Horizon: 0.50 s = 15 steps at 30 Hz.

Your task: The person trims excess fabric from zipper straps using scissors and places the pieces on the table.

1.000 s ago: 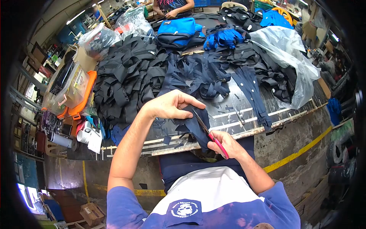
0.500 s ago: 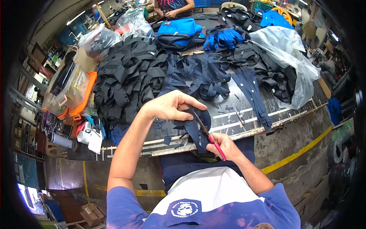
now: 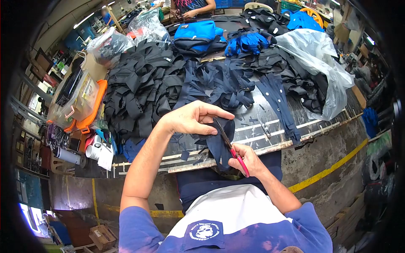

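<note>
Pinching a navy fabric piece point(image 3: 220, 149) over the near edge of the table point(image 3: 276, 146) with the left hand point(image 3: 190, 119); gripping pink-handled scissors point(image 3: 240, 162) in the curled right hand point(image 3: 249, 161); facing heaped navy strips point(image 3: 228, 86) farther across the table.

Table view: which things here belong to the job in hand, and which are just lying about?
In the job:
Left hand, gripping dark fabric
Right hand, holding scissors
Probably the navy pile and offcuts

Just lying about, it seems:
Blue bag
Plastic sheet
Clear tub
White papers
</note>
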Motion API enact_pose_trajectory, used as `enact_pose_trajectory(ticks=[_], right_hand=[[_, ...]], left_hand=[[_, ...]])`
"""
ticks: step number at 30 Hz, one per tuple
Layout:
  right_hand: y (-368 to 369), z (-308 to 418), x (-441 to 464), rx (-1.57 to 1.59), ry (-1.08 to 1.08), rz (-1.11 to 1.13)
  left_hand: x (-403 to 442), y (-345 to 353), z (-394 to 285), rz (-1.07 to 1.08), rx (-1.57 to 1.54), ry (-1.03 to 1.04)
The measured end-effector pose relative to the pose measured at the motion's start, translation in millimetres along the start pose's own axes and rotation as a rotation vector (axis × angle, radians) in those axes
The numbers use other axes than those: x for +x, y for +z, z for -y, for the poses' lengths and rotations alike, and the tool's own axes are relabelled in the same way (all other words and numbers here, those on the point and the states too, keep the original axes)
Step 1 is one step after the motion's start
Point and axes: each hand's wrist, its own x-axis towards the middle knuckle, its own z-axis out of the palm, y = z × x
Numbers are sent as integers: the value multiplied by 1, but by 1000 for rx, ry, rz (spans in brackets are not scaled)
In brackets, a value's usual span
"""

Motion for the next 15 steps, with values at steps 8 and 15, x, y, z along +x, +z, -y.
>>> enact_pose_trajectory(ticks=[8, 15], right_hand=[[0, -3, 6, -60, -58, -20], [3, -15, 14, 31, -174, 18]], left_hand=[[2, 0, 6, -26, -65, 75], [-1, 3, -1, 8, -132, 97]])
